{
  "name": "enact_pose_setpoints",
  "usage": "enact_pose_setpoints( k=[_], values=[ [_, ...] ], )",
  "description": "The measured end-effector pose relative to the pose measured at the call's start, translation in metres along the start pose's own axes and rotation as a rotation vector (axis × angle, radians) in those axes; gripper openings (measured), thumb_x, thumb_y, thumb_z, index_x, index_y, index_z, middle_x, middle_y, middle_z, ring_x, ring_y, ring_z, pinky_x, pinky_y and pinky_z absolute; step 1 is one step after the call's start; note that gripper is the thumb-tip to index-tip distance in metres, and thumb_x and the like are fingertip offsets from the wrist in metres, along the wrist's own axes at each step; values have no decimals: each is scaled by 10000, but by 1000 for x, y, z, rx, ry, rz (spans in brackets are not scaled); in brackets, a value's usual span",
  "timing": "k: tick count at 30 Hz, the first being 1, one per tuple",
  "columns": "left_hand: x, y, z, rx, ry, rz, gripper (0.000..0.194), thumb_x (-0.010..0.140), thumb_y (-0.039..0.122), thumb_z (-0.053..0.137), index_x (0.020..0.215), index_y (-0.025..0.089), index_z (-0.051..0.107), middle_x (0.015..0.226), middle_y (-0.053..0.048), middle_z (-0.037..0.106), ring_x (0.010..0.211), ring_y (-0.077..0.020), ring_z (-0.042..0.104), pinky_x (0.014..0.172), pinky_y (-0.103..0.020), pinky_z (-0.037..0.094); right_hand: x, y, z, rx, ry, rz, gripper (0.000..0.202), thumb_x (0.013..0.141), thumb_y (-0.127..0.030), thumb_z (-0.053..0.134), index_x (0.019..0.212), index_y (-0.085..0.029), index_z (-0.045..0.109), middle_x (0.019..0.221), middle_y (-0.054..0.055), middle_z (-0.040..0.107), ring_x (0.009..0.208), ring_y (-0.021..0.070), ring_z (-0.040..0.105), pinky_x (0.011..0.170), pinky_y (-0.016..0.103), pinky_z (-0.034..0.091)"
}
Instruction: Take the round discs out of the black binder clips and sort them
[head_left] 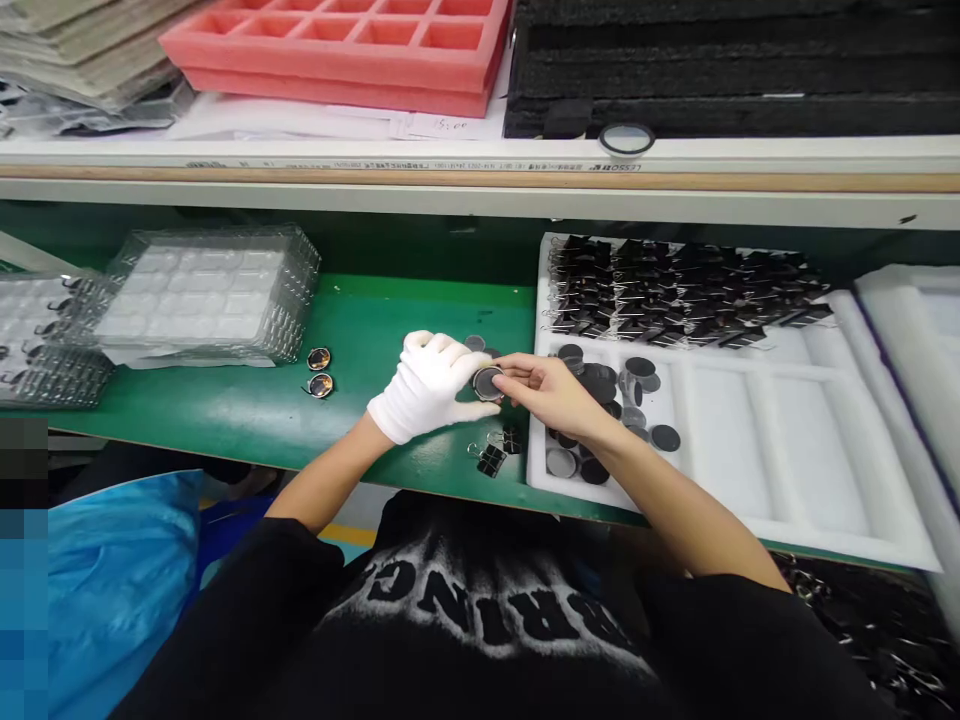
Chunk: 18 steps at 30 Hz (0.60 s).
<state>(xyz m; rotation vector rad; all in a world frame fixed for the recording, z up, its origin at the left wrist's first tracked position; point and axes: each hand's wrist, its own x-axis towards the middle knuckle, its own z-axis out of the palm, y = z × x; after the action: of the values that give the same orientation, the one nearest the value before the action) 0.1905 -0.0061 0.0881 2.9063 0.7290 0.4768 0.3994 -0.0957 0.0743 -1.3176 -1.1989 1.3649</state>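
Observation:
My left hand (431, 388), in a white glove, pinches the left edge of a round dark disc with a pale rim (487, 384). The bare fingers and thumb of my right hand (551, 395) grip the same disc from the right. Just beyond my hands lie a few more discs (475, 343), partly hidden by the glove. Nearer to me on the green bench, two black binder clips (491, 459) lie close together. To the left are two small round parts with amber, shiny faces (320, 385).
A white foam tray (731, 440) on the right carries rows of binder clips (675, 290) and loose discs (600, 384). Stacked clear plastic trays (202, 295) stand at left. The shelf above bears pink foam trays (337, 75) and a round lens (626, 139). Blue clothing (112, 570) shows at lower left.

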Motion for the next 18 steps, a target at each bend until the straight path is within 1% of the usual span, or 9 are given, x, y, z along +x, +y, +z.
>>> enact_pose_setpoints(
  k=[2, 3, 5, 7, 10, 12, 14, 16, 18],
  values=[
    [-8, -7, -5, -22, -41, -93, 646, 929, 703, 628, 1317, 189, 679, 1068, -112, 771, 1009, -300, 683, 893, -416, 387, 1, 2, -5, 127, 59, 38, 387, 868, -504, 796, 1090, -189, 758, 899, 66, 782, 787, 196, 712, 652, 318, 518],
    [-14, -12, -8, -20, -80, -171, 595, 965, 685, 584, 1271, 187, 693, 1037, -101, 771, 971, -283, 690, 845, -388, 390, 2, 3, -7, 195, 96, 68, 401, 842, -501, 825, 1091, -194, 757, 883, 58, 781, 771, 191, 710, 647, 314, 510],
    [-29, -22, -13, 25, -187, -358, 514, 1035, 637, 471, 1037, 193, 729, 906, -78, 755, 842, -252, 686, 729, -348, 352, 2, 5, -13, 311, 134, 136, 430, 788, -494, 880, 1078, -203, 754, 861, 42, 775, 752, 180, 706, 649, 306, 504],
    [-46, -29, -15, 78, -330, -506, 564, 1039, 655, 426, 803, 207, 674, 751, -62, 705, 715, -233, 646, 647, -332, 283, 2, 7, -17, 362, 138, 157, 447, 741, -488, 925, 1041, -208, 747, 858, 35, 771, 757, 175, 706, 657, 300, 502],
    [-64, -30, -10, 38, -468, -592, 566, 992, 675, 487, 651, 225, 538, 588, -23, 574, 598, -201, 542, 605, -321, 222, 0, 9, -18, 333, 104, 96, 416, 728, -474, 950, 965, -209, 733, 869, 40, 776, 805, 185, 719, 678, 299, 504],
    [-67, -24, -3, -92, -420, -599, 520, 997, 571, 506, 617, 221, 447, 547, 9, 481, 560, -162, 454, 598, -312, 227, -2, 10, -16, 287, 41, 80, 382, 743, -463, 945, 946, -207, 747, 914, 56, 787, 834, 194, 731, 704, 305, 519],
    [-62, -13, 3, -237, -258, -588, 483, 998, 471, 501, 606, 215, 384, 542, 30, 411, 552, -130, 383, 596, -299, 251, -5, 10, -12, 237, -40, 99, 360, 755, -460, 935, 957, -202, 786, 1113, 101, 797, 843, 193, 745, 755, 332, 552],
    [-53, 1, 6, -341, -59, -546, 474, 990, 443, 515, 600, 213, 375, 543, 42, 387, 552, -111, 351, 597, -287, 280, -8, 10, -6, 199, -100, 127, 359, 754, -460, 929, 989, -210, 823, 1396, 137, 715, 818, 180, 753, 797, 369, 581],
    [-43, 14, 7, -411, 75, -480, 468, 989, 441, 536, 601, 211, 413, 550, 42, 415, 555, -104, 360, 599, -285, 302, -10, 11, -2, 188, -126, 141, 365, 737, -452, 936, 1007, -225, 840, 1475, 136, 673, 791, 170, 754, 802, 382, 593]
  ],
)
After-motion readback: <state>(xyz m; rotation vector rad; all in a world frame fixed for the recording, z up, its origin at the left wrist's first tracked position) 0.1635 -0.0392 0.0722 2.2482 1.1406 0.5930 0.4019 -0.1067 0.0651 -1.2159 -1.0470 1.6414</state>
